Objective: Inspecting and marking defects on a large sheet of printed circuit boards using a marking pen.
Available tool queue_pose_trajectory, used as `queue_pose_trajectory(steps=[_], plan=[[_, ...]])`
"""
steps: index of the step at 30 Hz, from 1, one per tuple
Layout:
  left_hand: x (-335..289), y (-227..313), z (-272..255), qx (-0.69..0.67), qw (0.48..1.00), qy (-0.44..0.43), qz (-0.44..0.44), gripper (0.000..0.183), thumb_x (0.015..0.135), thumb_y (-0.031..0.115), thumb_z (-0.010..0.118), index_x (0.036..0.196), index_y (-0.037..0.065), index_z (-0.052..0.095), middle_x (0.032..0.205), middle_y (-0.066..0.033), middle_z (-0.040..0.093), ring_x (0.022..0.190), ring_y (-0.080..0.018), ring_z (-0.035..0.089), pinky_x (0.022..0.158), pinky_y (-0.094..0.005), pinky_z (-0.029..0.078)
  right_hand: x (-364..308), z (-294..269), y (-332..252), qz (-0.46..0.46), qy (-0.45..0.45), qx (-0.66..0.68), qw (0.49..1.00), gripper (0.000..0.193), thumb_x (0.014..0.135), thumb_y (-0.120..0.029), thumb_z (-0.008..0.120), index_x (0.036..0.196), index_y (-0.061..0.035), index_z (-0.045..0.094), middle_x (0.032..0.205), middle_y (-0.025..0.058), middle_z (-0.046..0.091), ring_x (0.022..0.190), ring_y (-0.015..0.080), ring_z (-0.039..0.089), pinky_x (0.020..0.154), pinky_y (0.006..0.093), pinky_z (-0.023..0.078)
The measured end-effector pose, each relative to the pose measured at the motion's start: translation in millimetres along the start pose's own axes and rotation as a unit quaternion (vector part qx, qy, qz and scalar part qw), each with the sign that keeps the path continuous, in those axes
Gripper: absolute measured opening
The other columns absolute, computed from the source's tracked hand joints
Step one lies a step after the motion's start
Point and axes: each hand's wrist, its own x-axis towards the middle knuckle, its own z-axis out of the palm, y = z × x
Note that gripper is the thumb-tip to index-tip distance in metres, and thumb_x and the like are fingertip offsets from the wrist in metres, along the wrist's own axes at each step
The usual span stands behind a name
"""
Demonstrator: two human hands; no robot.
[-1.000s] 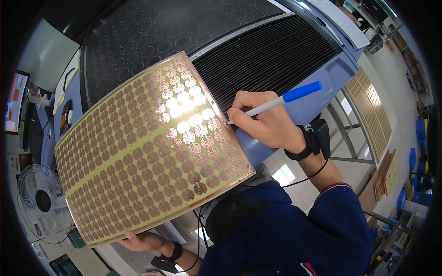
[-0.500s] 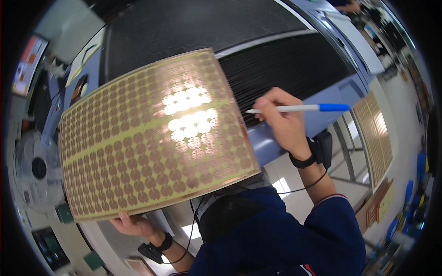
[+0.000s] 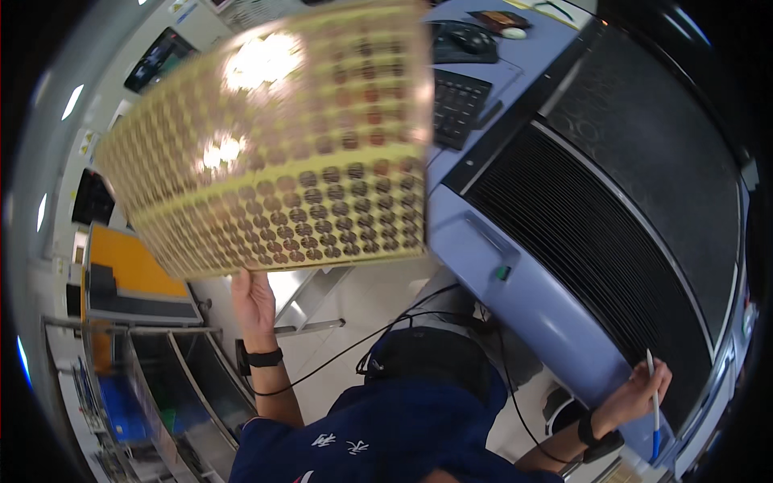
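A large yellowish-green circuit board panel (image 3: 266,181), covered in rows of copper-coloured discs, is raised at the upper left and catches two bright reflections. At its lower edge my left hand (image 3: 254,304) grips it, thumb on the near face; the fingers behind are partly hidden. Out at the lower right, my right hand (image 3: 640,396) is closed round a white pen (image 3: 656,417) with a blue end. That hand is over the near edge of the black ribbed bed (image 3: 580,241) of a blue-grey machine, well apart from the panel. Both wrists wear black straps.
The machine's blue-grey front edge (image 3: 531,310) runs diagonally beside me. Beyond the panel are a keyboard (image 3: 460,107) and a mouse (image 3: 469,37). A metal rack (image 3: 173,386) and an orange-topped unit (image 3: 133,262) stand at left. Black cables (image 3: 346,354) hang across my front.
My view has swung left. The panel, in my left hand, is now away from the machine's bed. My right hand, still with the pen, has ended up far from the panel.
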Motion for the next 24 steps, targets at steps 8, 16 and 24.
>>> queue_pose_trajectory(steps=[8, 16, 24], plan=[[-113, -74, -156, -0.038, 0.956, 0.289, -0.018, 0.014, 0.101, 0.005, 0.057, 0.111, -0.004, 0.061, 0.118, -0.0135, 0.068, 0.112, -0.0199, 0.066, 0.107, -0.0322, 0.053, 1, -2, -6, -0.032, -0.017, -0.062, 0.997, 0.021, 0.104, -0.018, 0.055, 0.092, -0.0012, 0.059, 0.082, 0.0083, 0.061, 0.068, 0.0107, 0.056, 0.062, 0.0225, 0.044], [-112, -154, -223, -0.024, 0.907, 0.417, -0.056, 0.031, 0.104, 0.004, 0.050, 0.132, -0.009, 0.048, 0.132, -0.0172, 0.059, 0.124, -0.0259, 0.059, 0.113, -0.0365, 0.049, 3, -13, -4, -0.034, -0.035, -0.058, 0.997, 0.024, 0.106, -0.021, 0.053, 0.097, 0.0002, 0.059, 0.086, 0.0097, 0.060, 0.073, 0.0116, 0.056, 0.068, 0.0249, 0.045], [-68, -152, -235, 0.790, 0.598, -0.120, 0.063, 0.029, 0.103, 0.006, 0.056, 0.130, -0.004, 0.052, 0.131, -0.0145, 0.056, 0.117, -0.0293, 0.060, 0.107, -0.0369, 0.048, 2, -142, -21, -0.226, 0.189, -0.138, 0.946, 0.056, 0.103, -0.039, 0.054, 0.137, 0.0054, 0.051, 0.109, 0.0251, 0.069, 0.099, 0.0374, 0.068, 0.085, 0.0473, 0.053]])
